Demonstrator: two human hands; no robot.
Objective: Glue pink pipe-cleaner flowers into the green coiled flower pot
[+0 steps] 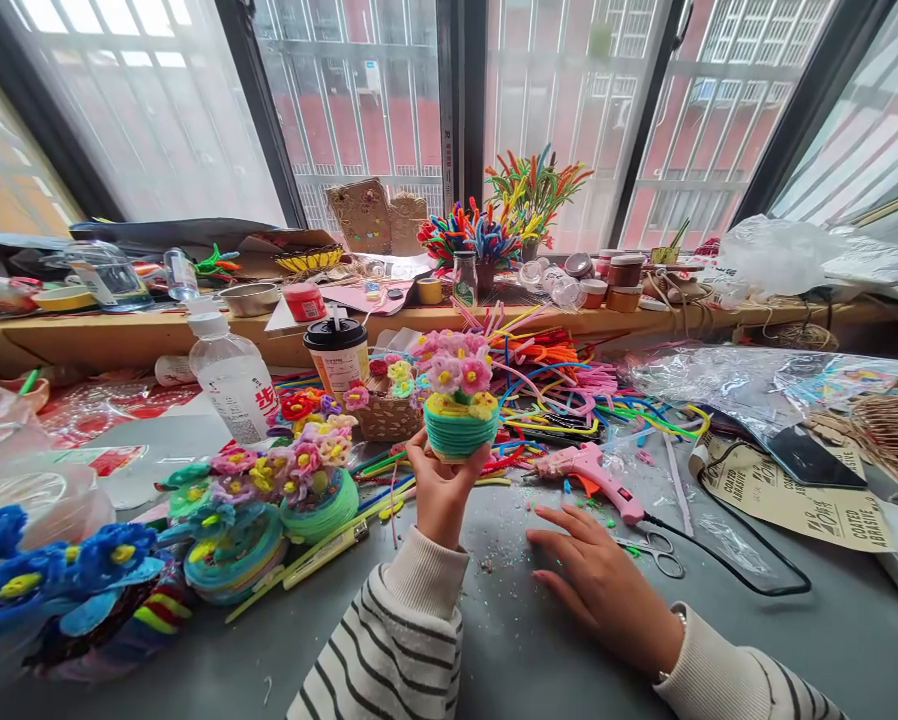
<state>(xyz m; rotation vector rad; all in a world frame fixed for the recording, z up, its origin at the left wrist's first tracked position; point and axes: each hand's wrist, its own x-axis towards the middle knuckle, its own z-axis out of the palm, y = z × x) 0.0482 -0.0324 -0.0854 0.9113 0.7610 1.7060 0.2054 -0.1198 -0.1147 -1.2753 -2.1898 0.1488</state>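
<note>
My left hand (447, 487) holds up a small flowerpot (460, 432) wound in teal and yellow, with fingers around its lower part. Fuzzy pink flowers with yellow centres (458, 372) rise from the pot. Flat over the grey table (494, 660), my right hand (599, 580) has its fingers spread and holds nothing. Just beyond its fingers lie a pink glue gun (595, 478) with a black cord and a pair of scissors (663, 555). Small colourful scraps and glitter (505, 540) are scattered between the two hands.
Finished pots with fuzzy flowers (231, 540) crowd the left, beside a yellow utility knife (325, 553). A water bottle (231, 375) and lidded cup (336, 352) stand behind them. Loose pipe cleaners (561, 375) pile up at the back. On the right lie sandpaper (771, 500) and a phone (816, 455).
</note>
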